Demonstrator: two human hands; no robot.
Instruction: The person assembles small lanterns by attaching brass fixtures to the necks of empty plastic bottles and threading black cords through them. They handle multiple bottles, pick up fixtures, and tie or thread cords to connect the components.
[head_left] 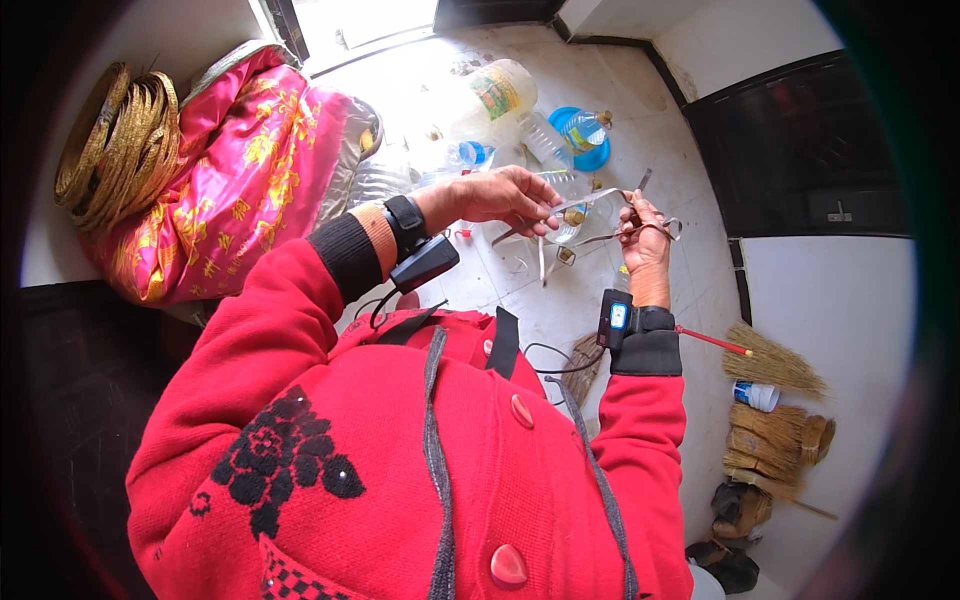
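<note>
Over pale flooring (645,85), the left hand (505,198) is pinching a strip (585,198) left of scissors (598,239) the right hand (648,235) is seemingly clasping, slack possibly causing snagging.

Downward fisheye view from the head

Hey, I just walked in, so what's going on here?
Someone in a red cardigan is working with both hands above a pale floor. The left hand pinches a thin pale strip that reaches toward the right hand, which holds metal scissors. Beyond them, clear plastic bottles stand or lie around a blue basin.
</note>
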